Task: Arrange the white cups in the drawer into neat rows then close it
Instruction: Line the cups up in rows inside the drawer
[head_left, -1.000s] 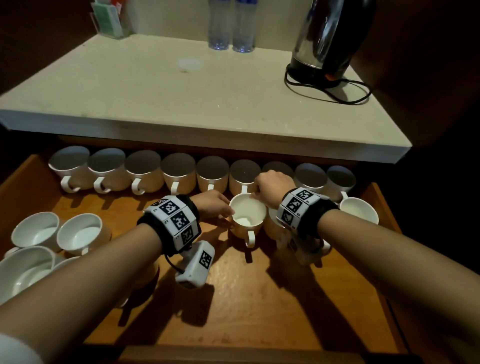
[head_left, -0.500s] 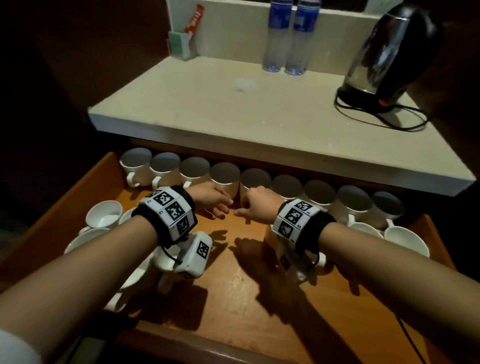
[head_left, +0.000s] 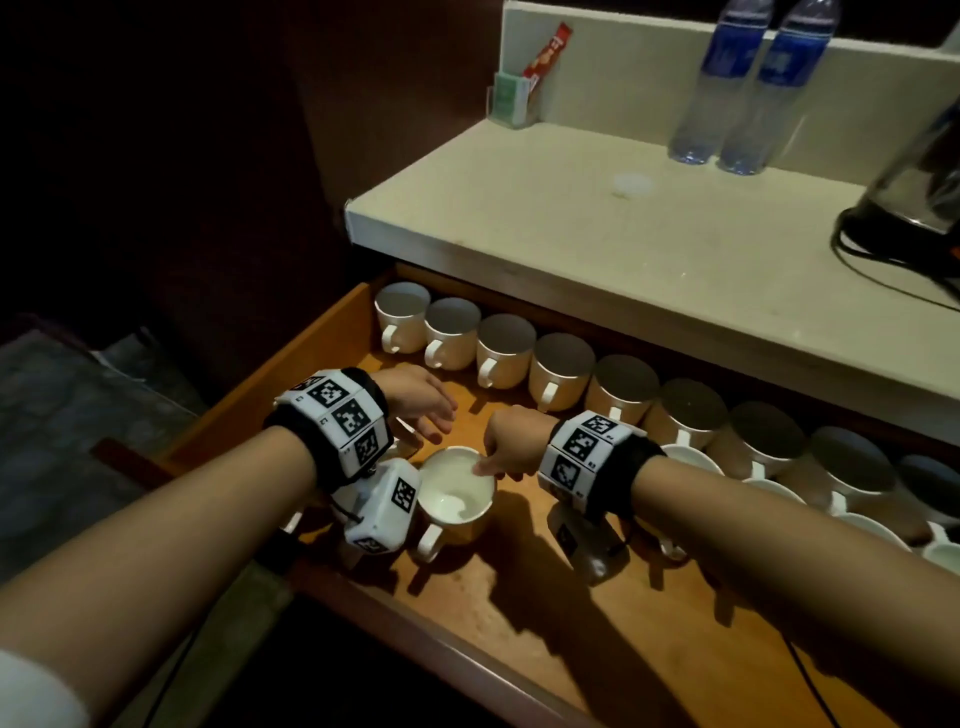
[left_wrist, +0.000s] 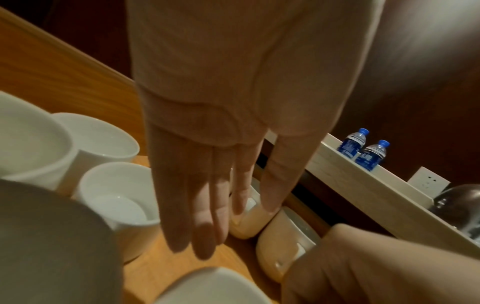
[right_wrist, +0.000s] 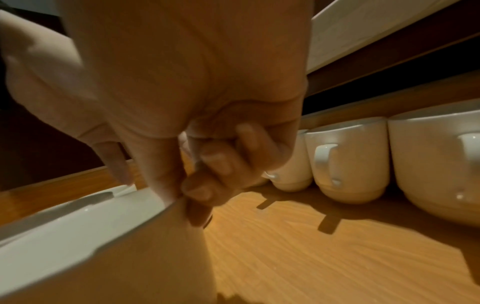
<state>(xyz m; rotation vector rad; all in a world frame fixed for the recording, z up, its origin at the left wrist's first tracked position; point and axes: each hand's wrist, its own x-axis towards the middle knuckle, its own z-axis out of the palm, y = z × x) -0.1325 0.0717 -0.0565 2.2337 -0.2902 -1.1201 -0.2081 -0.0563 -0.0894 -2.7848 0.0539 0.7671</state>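
Several cups (head_left: 769, 493) hidden behind right forearm | left hands' (head_left: 415, 397) fingertips blurred

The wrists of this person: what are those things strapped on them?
Each wrist wears a black band carrying white blocks printed with black square codes; the right one matches. A small white box with the same codes hangs under the left wrist, with a thin dark cable. The left hand and right hand are bare, forearms uncovered; a white sleeve shows.
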